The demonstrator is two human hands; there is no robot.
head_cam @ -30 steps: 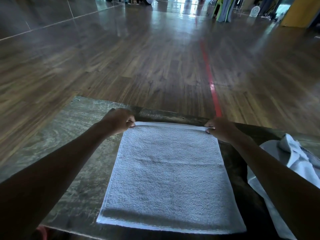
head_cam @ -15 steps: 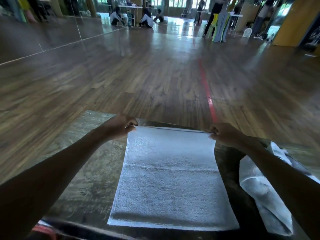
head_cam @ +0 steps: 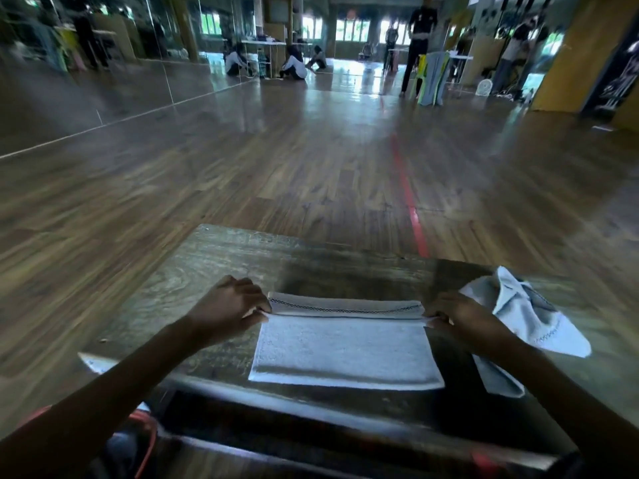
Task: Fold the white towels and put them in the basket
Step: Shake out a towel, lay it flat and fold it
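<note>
While the left hand (head_cam: pixel 231 307) and right hand (head_cam: pixel 460 314) each pinch a far corner of the flat towel (head_cam: pixel 345 350) on the surface (head_cam: pixel 214 264), the first fold seems underway. Next, that lifted edge needs laying squarely on the near hem. Two towels show: this one and a crumpled towel (head_cam: pixel 525 316) just right.

Open room across the bare table (head_cam: pixel 207 271) left of the flat towel (head_cam: pixel 345 350) and along the far strip beyond it. Blocked on the right by a crumpled towel (head_cam: pixel 525 316), just beside the right hand (head_cam: pixel 463 316)
</note>
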